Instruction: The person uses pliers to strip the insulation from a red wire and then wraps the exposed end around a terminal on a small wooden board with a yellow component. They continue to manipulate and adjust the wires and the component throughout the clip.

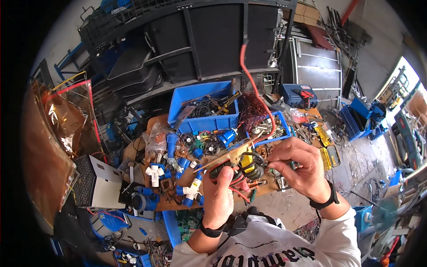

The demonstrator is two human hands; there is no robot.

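In front of my chest, my left hand (219, 195) is closed around a coil of black cable (253, 171), its thumb on top. A red wire (254, 84) rises from behind the bundle and curves up to a free end. A thin tan strip (213, 161) lies across the far side of the coil. My right hand (299, 167) is at the coil's right edge, with thumb and forefinger pinched together; whatever they hold is too small to make out. Beneath both hands is a cluttered wooden table (267, 190).
A blue bin (203, 123) of cables and tools stands at the table's far side, beside a smaller blue tray (284, 119) of metal parts. White-and-blue connectors (192, 190) lie left. A blue tool case (299, 94) and yellow bit case (330, 158) sit right. A white box (101, 180) stands far left.
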